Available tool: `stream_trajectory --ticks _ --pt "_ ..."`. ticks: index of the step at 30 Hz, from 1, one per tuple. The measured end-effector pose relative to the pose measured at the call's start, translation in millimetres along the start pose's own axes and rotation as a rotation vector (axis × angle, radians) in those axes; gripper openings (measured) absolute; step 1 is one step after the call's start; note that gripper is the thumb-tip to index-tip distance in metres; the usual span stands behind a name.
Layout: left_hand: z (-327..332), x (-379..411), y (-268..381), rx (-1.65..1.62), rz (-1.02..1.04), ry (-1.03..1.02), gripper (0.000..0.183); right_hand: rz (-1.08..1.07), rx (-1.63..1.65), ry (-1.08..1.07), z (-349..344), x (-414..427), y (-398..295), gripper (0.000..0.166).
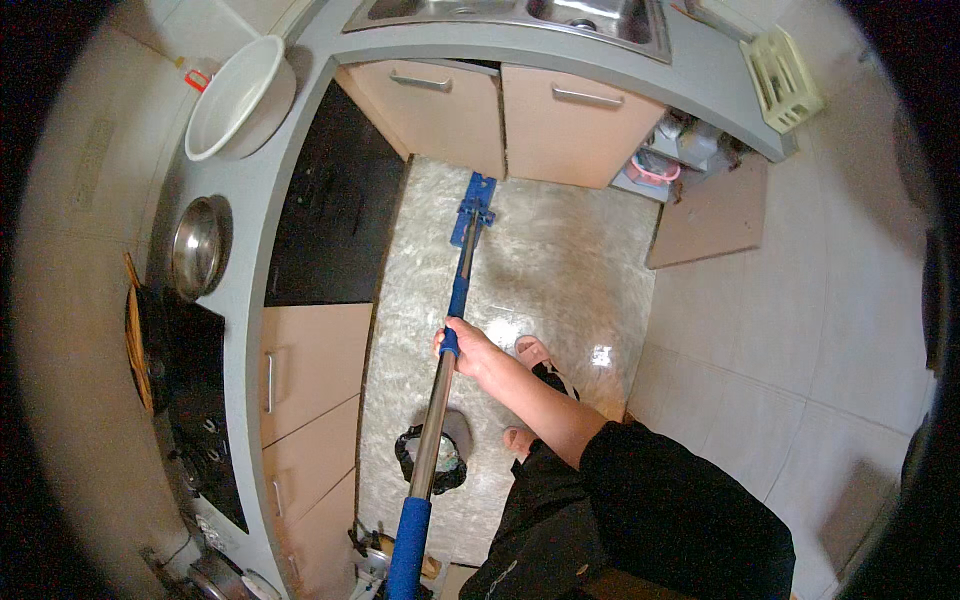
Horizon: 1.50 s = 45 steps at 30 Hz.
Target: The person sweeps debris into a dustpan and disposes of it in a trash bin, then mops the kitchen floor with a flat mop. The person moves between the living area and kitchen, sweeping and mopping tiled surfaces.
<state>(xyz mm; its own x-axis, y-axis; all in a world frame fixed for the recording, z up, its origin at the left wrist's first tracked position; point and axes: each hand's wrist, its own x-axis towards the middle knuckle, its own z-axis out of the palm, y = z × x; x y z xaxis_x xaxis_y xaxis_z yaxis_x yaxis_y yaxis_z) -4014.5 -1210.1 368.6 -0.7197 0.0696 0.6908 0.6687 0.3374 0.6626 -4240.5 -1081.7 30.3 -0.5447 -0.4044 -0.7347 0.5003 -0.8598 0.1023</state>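
Note:
My right hand (466, 346) is wrapped around the blue middle sleeve of a flat mop's metal pole (435, 412). The pole slants from the bottom edge of the picture up towards the sink cabinets. At its far end a blue flat mop head (474, 210) lies on the shiny grey floor (570, 255), its far end close to the cabinet base. A thicker blue foam grip (409, 547) runs out of the picture at the bottom. My left hand is out of view. Under the pole stands a trash bin (410, 450) lined with a black bag, partly hidden.
Beige cabinets (577, 127) and a dark panel (330, 202) border the floor. An open cabinet door (712, 214) juts out at right. My sandaled feet (531, 349) are right of the pole. The counter holds a white basin (240, 105) and a metal bowl (199, 247).

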Motion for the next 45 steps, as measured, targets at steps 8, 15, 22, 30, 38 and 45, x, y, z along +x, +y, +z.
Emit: stream_trajectory --ticks 8,15,22,30,38,45 --pt "-6 11 34 -0.078 -0.082 -0.416 0.022 -0.102 0.175 -0.130 -64 -67 -23 0.013" --pt "33 -9 36 -0.307 -0.070 -0.230 0.016 -0.219 0.329 -0.039 -134 -121 -58 0.013" --pt "76 -11 35 -0.467 -0.268 -0.112 0.025 -0.367 0.374 -0.022 -147 -116 -106 0.014" --pt "79 -2 15 -0.550 -0.260 -0.419 0.029 -0.416 0.566 -0.322 -146 -113 -116 0.018" --pt "82 16 34 -0.511 -0.299 -0.230 0.031 -0.386 0.513 -0.290 -102 -146 -109 0.019" --pt "107 21 4 -0.507 -0.325 -0.217 0.035 -0.477 0.298 -0.088 -128 -76 -158 0.014"
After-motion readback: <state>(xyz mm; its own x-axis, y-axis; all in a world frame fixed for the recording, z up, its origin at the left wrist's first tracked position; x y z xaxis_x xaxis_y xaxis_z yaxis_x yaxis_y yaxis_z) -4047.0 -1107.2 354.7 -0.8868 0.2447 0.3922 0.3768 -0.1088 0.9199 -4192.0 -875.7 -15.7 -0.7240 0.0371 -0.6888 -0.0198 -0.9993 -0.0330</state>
